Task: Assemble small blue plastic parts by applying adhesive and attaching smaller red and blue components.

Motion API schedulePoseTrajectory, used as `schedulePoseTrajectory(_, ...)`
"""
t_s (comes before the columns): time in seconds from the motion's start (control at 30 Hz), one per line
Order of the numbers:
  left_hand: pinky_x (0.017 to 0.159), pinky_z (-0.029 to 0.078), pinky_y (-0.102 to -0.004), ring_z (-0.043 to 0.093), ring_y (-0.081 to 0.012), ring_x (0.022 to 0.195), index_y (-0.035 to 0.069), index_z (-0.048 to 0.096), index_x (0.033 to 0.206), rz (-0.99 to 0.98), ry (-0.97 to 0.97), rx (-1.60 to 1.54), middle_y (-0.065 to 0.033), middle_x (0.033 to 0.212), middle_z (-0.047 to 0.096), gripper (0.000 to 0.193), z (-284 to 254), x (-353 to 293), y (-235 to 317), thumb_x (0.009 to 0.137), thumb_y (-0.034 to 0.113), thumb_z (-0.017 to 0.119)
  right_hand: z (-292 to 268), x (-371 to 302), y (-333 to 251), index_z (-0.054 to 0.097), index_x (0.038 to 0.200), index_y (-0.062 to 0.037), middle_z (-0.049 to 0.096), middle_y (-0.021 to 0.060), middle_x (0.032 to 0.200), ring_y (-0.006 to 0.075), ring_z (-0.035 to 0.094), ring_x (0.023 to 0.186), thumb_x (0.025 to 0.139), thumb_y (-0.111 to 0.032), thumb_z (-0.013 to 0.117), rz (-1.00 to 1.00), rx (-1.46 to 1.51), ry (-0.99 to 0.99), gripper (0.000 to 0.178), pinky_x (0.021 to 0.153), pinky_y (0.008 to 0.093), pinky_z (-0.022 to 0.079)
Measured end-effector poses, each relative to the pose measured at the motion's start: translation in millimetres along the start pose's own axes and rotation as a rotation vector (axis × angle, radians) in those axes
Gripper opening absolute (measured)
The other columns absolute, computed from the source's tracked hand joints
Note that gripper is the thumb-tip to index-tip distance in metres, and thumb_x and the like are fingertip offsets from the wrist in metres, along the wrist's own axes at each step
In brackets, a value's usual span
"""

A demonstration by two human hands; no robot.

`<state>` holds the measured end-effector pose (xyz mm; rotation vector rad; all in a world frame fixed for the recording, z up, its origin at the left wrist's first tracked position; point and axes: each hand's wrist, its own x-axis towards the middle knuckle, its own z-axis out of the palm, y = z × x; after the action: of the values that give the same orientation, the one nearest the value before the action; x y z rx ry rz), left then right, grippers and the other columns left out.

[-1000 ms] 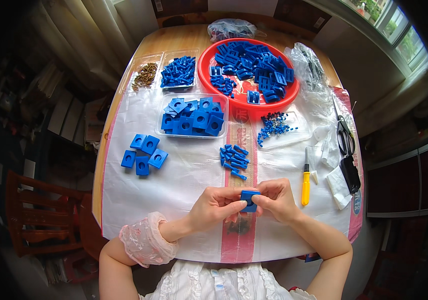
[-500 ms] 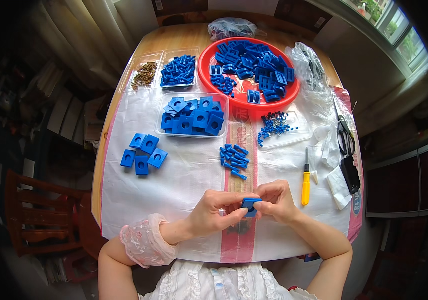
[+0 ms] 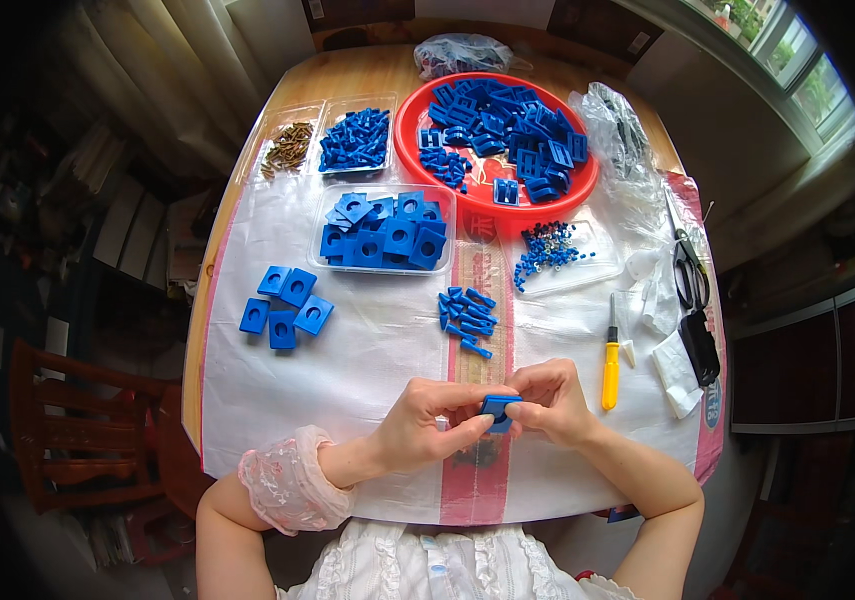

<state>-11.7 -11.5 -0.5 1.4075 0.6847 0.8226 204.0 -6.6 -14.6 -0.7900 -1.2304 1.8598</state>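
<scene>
Near the front edge of the table, a blue plastic square piece with a round hole (image 3: 499,412) is pinched between both my hands. My left hand (image 3: 430,425) grips its left side, thumb on the near face. My right hand (image 3: 552,405) closes on its right side with thumb and fingers. Part of the piece is hidden behind the fingers. Just beyond my hands lies a loose group of small blue pegs (image 3: 468,322). To the left, several blue square pieces with holes (image 3: 296,288) rest on the white sheet (image 3: 368,350).
A clear tray of blue squares (image 3: 386,268), a tray of blue pegs (image 3: 356,138) and brown screws (image 3: 290,148) stand far left. A red basin (image 3: 410,165) holds blue parts. Tiny parts (image 3: 548,248), a yellow-handled screwdriver (image 3: 611,375) and black scissors (image 3: 690,275) lie right.
</scene>
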Motion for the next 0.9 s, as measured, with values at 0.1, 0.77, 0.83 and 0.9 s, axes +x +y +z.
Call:
schedulePoseTrajectory(0.1, 0.053, 0.047, -0.0199, 0.060, -0.0042, 0.058, 0.005, 0.064, 0.119, -0.004, -0.001, -0.005, -0.0014, 0.076, 0.069, 0.035, -0.1, 0.1, 0.8, 0.084, 0.002, 0.058, -0.2, 0.3, -0.2, 0.065, 0.088, 0.0079, 0.066, 0.0084, 0.073, 0.0101, 0.062, 0.060, 0.083, -0.003, 0.066, -0.002, -0.003, -0.005, 0.012, 0.053, 0.0232, 0.050)
schedulePoseTrajectory(0.77, 0.054, 0.049, -0.0198, 0.060, -0.0060, 0.064, 0.000, 0.059, 0.123, -0.073, -0.046, -0.129, -0.0071, 0.086, 0.070, 0.035, -1.9, 1.0, 0.0, 0.089, 0.003, 0.054, 2.0, 1.0, -2.8, 0.065, 0.088, 0.0080, 0.065, 0.0081, 0.073, 0.0096, 0.061, 0.058, 0.084, -0.003, 0.065, 0.019, -0.002, 0.018, 0.012, 0.052, 0.0231, 0.050)
schedulePoseTrajectory(0.83, 0.054, 0.049, -0.0199, 0.060, -0.0060, 0.064, 0.000, 0.060, 0.123, -0.072, -0.045, -0.125, -0.0070, 0.086, 0.070, 0.035, -2.0, 1.0, -0.4, 0.089, 0.003, 0.054, 2.2, 1.2, -4.1, 0.066, 0.088, 0.0079, 0.065, 0.0080, 0.073, 0.0095, 0.061, 0.058, 0.084, -0.003, 0.065, 0.021, -0.016, 0.018, 0.012, 0.052, 0.0231, 0.050)
schedulePoseTrajectory(0.9, 0.054, 0.049, -0.0198, 0.059, -0.0042, 0.060, 0.004, 0.061, 0.122, -0.066, -0.026, -0.117, -0.0036, 0.081, 0.071, 0.035, -1.0, 1.0, -1.3, 0.088, 0.006, 0.055, 2.4, 1.2, -4.2, 0.066, 0.088, 0.0078, 0.065, 0.0080, 0.073, 0.0094, 0.061, 0.058, 0.084, -0.003, 0.065, 0.023, -0.017, 0.018, 0.011, 0.052, 0.0232, 0.050)
